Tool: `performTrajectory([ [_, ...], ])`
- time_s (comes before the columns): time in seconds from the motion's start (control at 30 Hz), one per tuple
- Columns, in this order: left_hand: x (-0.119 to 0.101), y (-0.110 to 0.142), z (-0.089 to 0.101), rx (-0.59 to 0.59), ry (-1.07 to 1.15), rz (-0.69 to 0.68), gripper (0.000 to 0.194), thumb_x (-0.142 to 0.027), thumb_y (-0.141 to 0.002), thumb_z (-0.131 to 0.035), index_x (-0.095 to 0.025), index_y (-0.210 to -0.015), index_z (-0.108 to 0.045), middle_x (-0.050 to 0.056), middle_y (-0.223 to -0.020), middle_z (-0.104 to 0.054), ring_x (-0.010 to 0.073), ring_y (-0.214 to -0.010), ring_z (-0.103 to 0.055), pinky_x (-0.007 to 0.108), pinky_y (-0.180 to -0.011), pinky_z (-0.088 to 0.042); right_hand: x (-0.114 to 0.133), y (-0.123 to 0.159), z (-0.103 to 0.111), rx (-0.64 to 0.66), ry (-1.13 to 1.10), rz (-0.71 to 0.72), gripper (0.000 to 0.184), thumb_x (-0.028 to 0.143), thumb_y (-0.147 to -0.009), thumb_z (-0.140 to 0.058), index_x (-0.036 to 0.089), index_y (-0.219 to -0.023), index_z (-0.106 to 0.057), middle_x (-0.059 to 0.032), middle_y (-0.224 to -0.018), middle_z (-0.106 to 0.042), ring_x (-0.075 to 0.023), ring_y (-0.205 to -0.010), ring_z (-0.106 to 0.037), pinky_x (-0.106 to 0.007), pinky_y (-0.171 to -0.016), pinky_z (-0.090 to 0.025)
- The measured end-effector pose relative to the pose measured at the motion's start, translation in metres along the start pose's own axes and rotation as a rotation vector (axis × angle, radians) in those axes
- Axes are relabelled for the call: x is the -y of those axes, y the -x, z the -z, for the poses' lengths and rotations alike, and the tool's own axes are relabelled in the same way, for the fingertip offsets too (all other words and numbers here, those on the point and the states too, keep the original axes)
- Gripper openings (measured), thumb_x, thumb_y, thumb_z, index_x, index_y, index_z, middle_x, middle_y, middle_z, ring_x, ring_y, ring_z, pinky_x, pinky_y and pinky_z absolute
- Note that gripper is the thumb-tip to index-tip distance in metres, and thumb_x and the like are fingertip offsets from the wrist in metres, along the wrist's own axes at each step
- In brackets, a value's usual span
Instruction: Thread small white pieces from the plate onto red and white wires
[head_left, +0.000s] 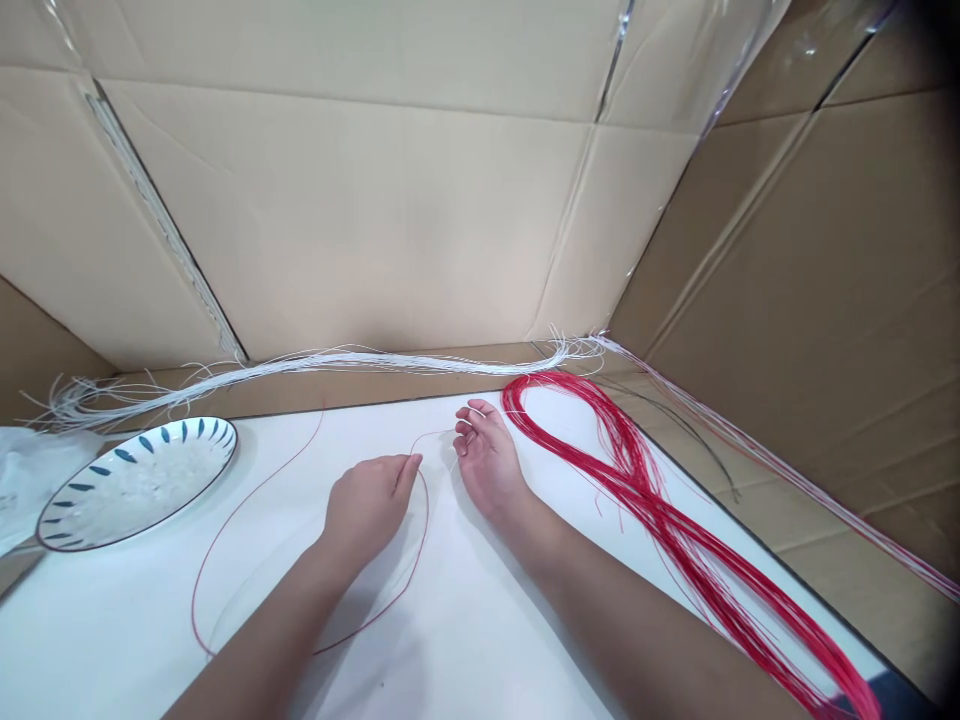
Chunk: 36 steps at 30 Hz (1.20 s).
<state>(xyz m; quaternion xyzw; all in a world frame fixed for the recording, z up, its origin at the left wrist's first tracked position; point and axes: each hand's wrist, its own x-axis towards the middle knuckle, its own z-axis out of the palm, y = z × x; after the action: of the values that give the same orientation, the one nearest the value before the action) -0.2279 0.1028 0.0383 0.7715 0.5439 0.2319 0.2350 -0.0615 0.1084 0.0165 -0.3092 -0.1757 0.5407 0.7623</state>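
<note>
My left hand (pixel 373 508) is closed in a pinch on a thin red cord (pixel 421 540) above the white table. From that pinch the cord drops in a wide loop, passes under my left forearm and curves up toward the table's far edge. A fine strand arcs from the pinch over to the fingers of my right hand (pixel 489 458). That hand is turned palm up, its fingers loosely curled and apart; whether the strand touches them is hard to tell. Right of it lies a bundle of red cords (pixel 637 480), looped at the far end.
An oval plate (pixel 223 437) with blue leaf marks holds small clear or whitish pieces on the left, beside a translucent plastic bag (pixel 34 475). White cords (pixel 330 360) lie along the cardboard wall (pixel 360 220). Pink and white strands (pixel 780 460) run along the right side.
</note>
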Motion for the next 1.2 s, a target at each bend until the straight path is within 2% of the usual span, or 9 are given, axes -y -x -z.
performTrajectory([
  [0.27, -0.004, 0.007, -0.010, 0.054, -0.122, -0.135, 0.046, -0.040, -0.096, -0.047, -0.022, -0.055, -0.056, 0.006, -0.061, -0.065, 0.0222, -0.057, -0.057, 0.034, -0.060, -0.037, 0.003, 0.002, -0.003, 0.069, 0.033, -0.013, 0.031, 0.019, -0.078, -0.067, 0.022, -0.109, -0.062, -0.0046, -0.085, -0.073, -0.0132, -0.067, -0.055, -0.022, -0.055, -0.039],
  [0.37, -0.004, 0.008, -0.014, -0.093, -0.060, -0.197, 0.030, -0.042, -0.090, -0.057, -0.020, -0.098, -0.075, 0.015, -0.107, -0.076, 0.0359, -0.105, -0.067, 0.048, -0.092, -0.048, 0.003, 0.008, -0.008, 0.115, 0.061, -0.012, 0.026, 0.020, -0.081, -0.066, 0.023, -0.107, -0.062, -0.0004, -0.079, -0.068, -0.0112, -0.060, -0.050, -0.021, -0.053, -0.037],
  [0.43, -0.008, 0.010, -0.015, -0.216, -0.002, -0.217, 0.056, -0.046, -0.091, -0.055, -0.016, -0.138, -0.060, 0.020, -0.145, -0.061, 0.0392, -0.136, -0.052, 0.055, -0.111, -0.040, 0.002, 0.016, -0.013, 0.162, 0.085, -0.028, 0.024, 0.021, -0.082, -0.067, 0.024, -0.105, -0.063, 0.0019, -0.075, -0.064, -0.0107, -0.057, -0.047, -0.020, -0.051, -0.035],
  [0.5, -0.014, 0.014, -0.016, -0.240, 0.144, -0.166, 0.069, -0.050, -0.095, -0.052, -0.015, -0.154, -0.042, 0.021, -0.155, -0.052, 0.0360, -0.139, -0.051, 0.053, -0.112, -0.042, 0.000, 0.026, -0.018, 0.212, 0.102, -0.049, 0.023, 0.024, -0.082, -0.070, 0.024, -0.104, -0.064, 0.0029, -0.072, -0.060, -0.0109, -0.056, -0.045, -0.021, -0.051, -0.036],
  [0.7, -0.032, 0.027, -0.027, 0.033, 0.524, 0.050, 0.051, -0.056, -0.103, -0.040, -0.021, -0.133, -0.059, 0.009, -0.103, -0.076, 0.0243, -0.091, -0.074, 0.032, -0.072, -0.057, 0.000, 0.045, -0.023, 0.320, 0.063, -0.101, 0.021, 0.033, -0.086, -0.070, 0.027, -0.105, -0.062, 0.0043, -0.067, -0.050, -0.0137, -0.059, -0.043, -0.025, -0.054, -0.040],
  [0.8, -0.029, 0.027, -0.030, 0.050, 0.492, 0.088, 0.050, -0.061, -0.101, -0.040, -0.022, -0.119, -0.066, 0.002, -0.079, -0.070, 0.0210, -0.072, -0.066, 0.029, -0.062, -0.049, 0.002, 0.040, -0.021, 0.282, 0.043, -0.074, 0.020, 0.032, -0.086, -0.070, 0.027, -0.103, -0.060, 0.0043, -0.069, -0.050, -0.0124, -0.057, -0.041, -0.024, -0.054, -0.038],
  [0.9, -0.016, 0.026, -0.026, 0.048, 0.412, 0.114, 0.050, -0.061, -0.098, -0.043, -0.020, -0.084, -0.066, -0.001, -0.061, -0.055, 0.0180, -0.058, -0.051, 0.029, -0.055, -0.037, 0.003, 0.034, -0.020, 0.237, 0.018, -0.099, 0.020, 0.030, -0.085, -0.070, 0.026, -0.101, -0.058, 0.0047, -0.067, -0.051, -0.0115, -0.055, -0.037, -0.023, -0.054, -0.034],
  [1.0, 0.000, 0.028, -0.020, 0.062, 0.336, 0.115, 0.046, -0.058, -0.095, -0.047, -0.022, -0.068, -0.057, -0.003, -0.055, -0.045, 0.0167, -0.055, -0.041, 0.029, -0.055, -0.031, -0.002, 0.030, -0.020, 0.211, -0.010, -0.145, 0.017, 0.031, -0.087, -0.069, 0.025, -0.098, -0.058, 0.0046, -0.063, -0.051, -0.0112, -0.054, -0.035, -0.022, -0.054, -0.031],
  [1.2, 0.016, 0.032, -0.007, 0.071, 0.294, 0.153, 0.041, -0.057, -0.094, -0.047, -0.024, -0.073, -0.061, -0.004, -0.053, -0.039, 0.0172, -0.053, -0.037, 0.028, -0.052, -0.033, -0.015, 0.019, -0.011, 0.117, -0.088, -0.228, 0.024, 0.042, -0.090, -0.069, 0.022, -0.099, -0.061, 0.0012, -0.071, -0.060, -0.0110, -0.059, -0.047, -0.023, -0.060, -0.040],
])
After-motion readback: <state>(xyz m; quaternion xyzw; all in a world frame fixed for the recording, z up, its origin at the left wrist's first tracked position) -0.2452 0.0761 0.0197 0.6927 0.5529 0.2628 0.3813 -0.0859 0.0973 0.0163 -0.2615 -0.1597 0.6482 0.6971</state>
